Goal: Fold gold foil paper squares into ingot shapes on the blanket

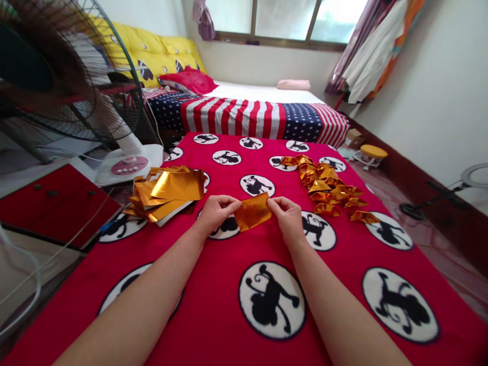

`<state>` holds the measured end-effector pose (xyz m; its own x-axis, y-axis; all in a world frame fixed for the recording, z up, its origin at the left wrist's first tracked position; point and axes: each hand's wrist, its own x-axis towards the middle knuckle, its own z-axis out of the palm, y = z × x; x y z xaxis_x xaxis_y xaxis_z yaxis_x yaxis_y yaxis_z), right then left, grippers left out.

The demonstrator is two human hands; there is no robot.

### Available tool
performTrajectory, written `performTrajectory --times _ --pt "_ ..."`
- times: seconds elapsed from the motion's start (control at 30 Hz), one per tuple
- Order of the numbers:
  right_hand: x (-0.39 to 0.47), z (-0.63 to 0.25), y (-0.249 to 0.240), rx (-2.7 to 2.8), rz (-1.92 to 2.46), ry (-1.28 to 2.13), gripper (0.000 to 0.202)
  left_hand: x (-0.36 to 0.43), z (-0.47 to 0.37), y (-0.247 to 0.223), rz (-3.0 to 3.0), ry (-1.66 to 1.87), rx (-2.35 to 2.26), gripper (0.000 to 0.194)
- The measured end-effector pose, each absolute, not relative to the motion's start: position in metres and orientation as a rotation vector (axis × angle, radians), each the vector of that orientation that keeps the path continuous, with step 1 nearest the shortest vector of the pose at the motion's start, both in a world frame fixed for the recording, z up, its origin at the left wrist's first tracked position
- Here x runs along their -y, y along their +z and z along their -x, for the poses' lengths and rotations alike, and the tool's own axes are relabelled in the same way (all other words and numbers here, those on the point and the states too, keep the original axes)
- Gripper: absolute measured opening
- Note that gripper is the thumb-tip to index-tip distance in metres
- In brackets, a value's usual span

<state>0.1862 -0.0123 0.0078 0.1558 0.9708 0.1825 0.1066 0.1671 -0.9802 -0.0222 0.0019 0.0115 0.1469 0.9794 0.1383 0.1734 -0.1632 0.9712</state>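
A small gold foil sheet (253,213) is being held out between both hands, just above or on the red, monkey-patterned cloth of the bench (213,325); whether it touches the cloth cannot be told. Its left end is pinched by the fingers of the left hand (214,214), thumb laid along the edge, and its upper right corner is gripped by the closed fingers of the right hand (288,217). A narrow rectangle is formed, slightly tilted, and the step in hand is judged to be the lining up or folding of this one sheet; whether it is already doubled cannot be made out. On the left, a loose stack of flat gold foil sheets (176,186) is seen, edges fanned unevenly. Over on the right, folded gold foil pieces (322,186) are clustered, peaked and creased, a few set nearer the edge. For the next move, a light, even pinch is called for, with the edges kept matched before any crease is pressed, since foil this thin could easily be wrinkled or skewed.
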Motion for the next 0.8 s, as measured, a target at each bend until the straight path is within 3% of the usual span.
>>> performTrajectory --times 0.37,0.57,0.8 --pt "0.013 -0.183 0.008 1.188 1.218 0.943 0.029 -0.001 0.02 0.013 -1.642 1.066 -1.202 0.032" --pt "0.001 -0.19 0.004 1.465 1.482 0.679 0.034 0.001 0.017 0.014 -1.834 0.961 -1.373 0.027" --pt "-0.005 -0.191 0.011 1.732 1.836 0.274 0.021 0.008 0.009 0.018 -2.135 0.691 -1.664 0.016"
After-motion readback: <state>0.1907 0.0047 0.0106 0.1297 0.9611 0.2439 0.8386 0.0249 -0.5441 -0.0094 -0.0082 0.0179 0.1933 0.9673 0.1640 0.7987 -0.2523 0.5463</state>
